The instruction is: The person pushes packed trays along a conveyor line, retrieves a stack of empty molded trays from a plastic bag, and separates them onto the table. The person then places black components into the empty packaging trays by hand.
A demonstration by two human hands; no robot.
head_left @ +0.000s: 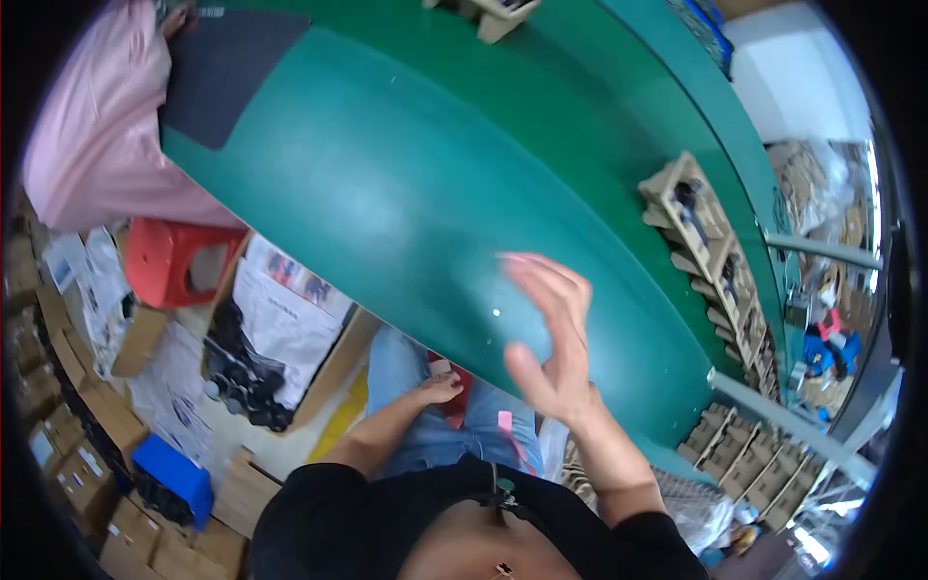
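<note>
We see the right hand [551, 338] raised over the near part of the green table [348, 164], fingers extended, thumb held well apart, nothing between them; motion blurs the fingertips. A white speck [496, 312] shows on the tabletop just left of it. The left hand [442, 389] is low at the lap, fingers curled, just left of the right hand's forearm side and over the jeans [391, 377]. A small pale piece [440, 367] sits at its fingers, above a red item [455, 408] between the legs; too small to make out, so we can't tell if it's pinched or merely touched.

Far left, we mark a co-worker's pink garment [97, 126] beside a dark mat [227, 77] on the table. Near left: red stool [155, 266], then an open carton [333, 372] with white wrapping [285, 324] and black parts [242, 362]. Right: molded trays [713, 232] holding dark parts, in a row.
</note>
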